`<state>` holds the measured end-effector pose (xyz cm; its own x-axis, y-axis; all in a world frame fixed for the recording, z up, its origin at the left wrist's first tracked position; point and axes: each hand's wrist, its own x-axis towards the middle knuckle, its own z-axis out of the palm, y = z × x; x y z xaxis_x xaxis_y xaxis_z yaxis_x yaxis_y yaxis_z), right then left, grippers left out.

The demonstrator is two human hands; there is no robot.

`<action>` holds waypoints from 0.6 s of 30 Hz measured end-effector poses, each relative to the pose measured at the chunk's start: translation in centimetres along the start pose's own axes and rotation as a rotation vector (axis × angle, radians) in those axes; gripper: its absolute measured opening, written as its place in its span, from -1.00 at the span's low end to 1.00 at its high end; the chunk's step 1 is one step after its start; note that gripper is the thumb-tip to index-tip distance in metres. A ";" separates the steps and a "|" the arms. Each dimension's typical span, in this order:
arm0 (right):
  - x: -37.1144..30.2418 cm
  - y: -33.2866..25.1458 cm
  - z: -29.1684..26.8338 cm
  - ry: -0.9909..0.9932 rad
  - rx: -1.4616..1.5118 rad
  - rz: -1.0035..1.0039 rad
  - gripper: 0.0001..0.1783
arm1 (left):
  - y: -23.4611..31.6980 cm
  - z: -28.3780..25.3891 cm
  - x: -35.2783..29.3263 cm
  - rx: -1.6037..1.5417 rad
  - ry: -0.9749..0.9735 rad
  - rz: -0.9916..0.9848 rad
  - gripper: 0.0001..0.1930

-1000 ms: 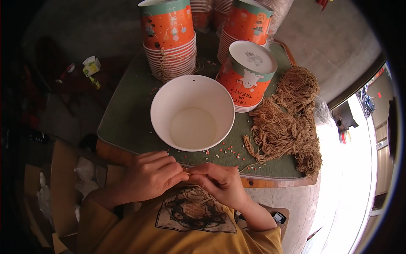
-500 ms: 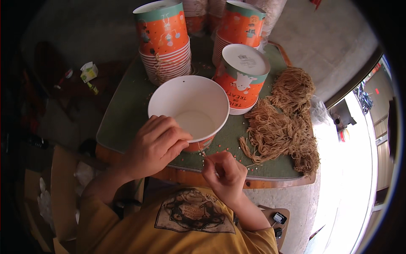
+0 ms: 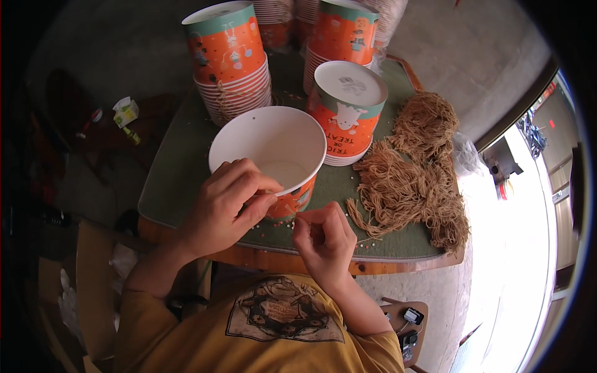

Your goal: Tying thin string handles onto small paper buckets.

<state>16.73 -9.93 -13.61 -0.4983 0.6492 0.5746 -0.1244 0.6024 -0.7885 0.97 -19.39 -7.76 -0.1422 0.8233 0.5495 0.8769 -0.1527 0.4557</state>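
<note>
A paper bucket (image 3: 245, 140), white inside and orange outside, stands open end up near the table's front edge. A small hole shows in its far wall, just under the rim. My left hand (image 3: 231, 202) is closed on the near rim, thumb outside. At the bucket's near side, my right hand (image 3: 326, 239) is closed in a pinch on a thin piece of twine (image 3: 296, 215), of which only a little shows by the fingertips. A loose heap of brown twine (image 3: 398, 186) lies on the table to the right.
Upside-down stacks of orange buckets stand behind: one at the left (image 3: 227, 50), one at the right (image 3: 345, 31), and a shorter one (image 3: 345, 112) beside my bucket. Small paper dots are scattered on the green tabletop (image 3: 168, 180). A cardboard box (image 3: 93, 280) sits at the lower left.
My right hand has moved slightly up and left, and the strand that ran to the bucket is harder to see. The bucket tilts a little differently, showing more of its near side. The view has shifted slightly.
</note>
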 end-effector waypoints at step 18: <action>0.5 0.6 1.2 0.080 -0.095 0.051 -0.84 | 0.3 0.8 0.0 -0.064 0.007 -0.062 -0.82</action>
<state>15.38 -9.85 -14.04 -0.4312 0.7128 0.5531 -0.0168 0.6066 -0.7948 1.62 -18.97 -8.20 -0.1990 0.8285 0.5235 0.8349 -0.1364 0.5332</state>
